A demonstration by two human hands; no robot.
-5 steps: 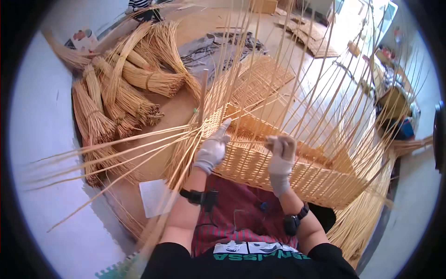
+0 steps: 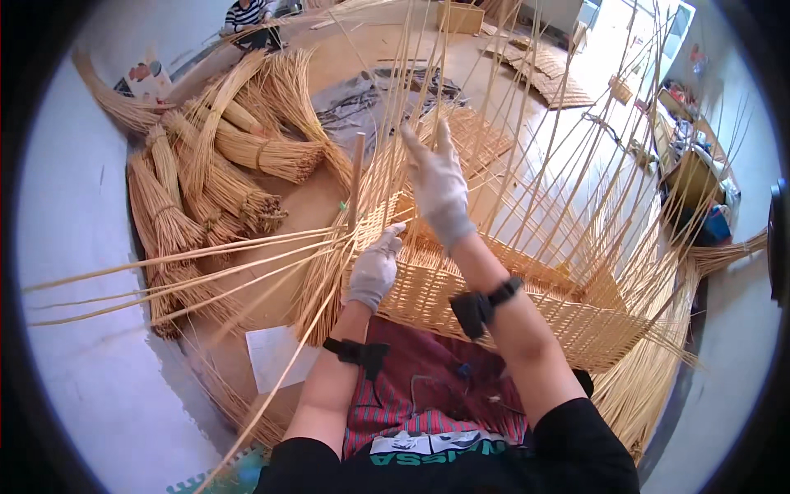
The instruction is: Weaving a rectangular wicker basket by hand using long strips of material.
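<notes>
A long rectangular wicker basket, partly woven, lies across my lap. Tall upright canes rise from its sides, and several loose canes fan out leftward from its left corner. My left hand, in a whitish glove, is closed on the basket's near-left rim, with its index finger stretched along the top. Above the basket's far-left side my right hand, also gloved, is raised among the upright canes. Its fingers are spread and I see nothing held in them. A wooden stick stands upright by the left corner.
Tied bundles of cane are heaped on the floor at left. Beyond the basket lie a woven panel and a dark plastic sheet. More loose canes spread at right. A person in stripes sits far back left.
My right hand has left the near rim and swung up and to the left, its fingers now opened among the canes. My left hand stays at the left corner.
</notes>
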